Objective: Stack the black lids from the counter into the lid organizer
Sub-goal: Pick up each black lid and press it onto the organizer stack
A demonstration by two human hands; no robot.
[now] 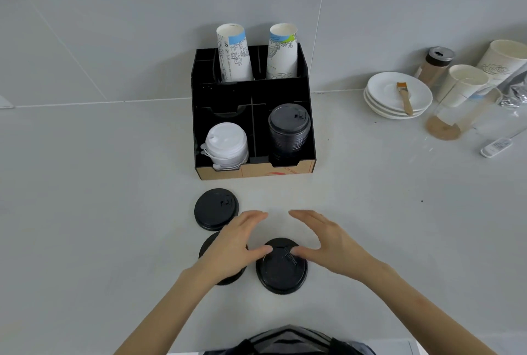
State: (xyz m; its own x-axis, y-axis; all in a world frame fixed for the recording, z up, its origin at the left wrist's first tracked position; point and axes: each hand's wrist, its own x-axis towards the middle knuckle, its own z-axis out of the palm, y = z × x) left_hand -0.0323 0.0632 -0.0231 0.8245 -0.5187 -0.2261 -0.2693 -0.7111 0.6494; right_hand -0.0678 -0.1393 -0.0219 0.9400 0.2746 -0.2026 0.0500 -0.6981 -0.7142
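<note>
3 loose black lids lie flat on the worktop, tops up.

The near right lid (281,269) has both thumbs on its far rim; the left hand (233,243) partly covers the near left lid (209,246), and the far left lid (216,208) lies apart. Fingers of both hands, left and right hand (328,243), are spread, grasping nothing. Beyond stands the lid organizer (310,132), holding 1 black stack (288,132), 1 white stack (226,145) and 2 cup stacks (235,52).

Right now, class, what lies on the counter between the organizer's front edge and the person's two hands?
In the head view, mostly bare counter lies between the organizer and both hands, left and right. One black lid sits at the left of that stretch.
</note>
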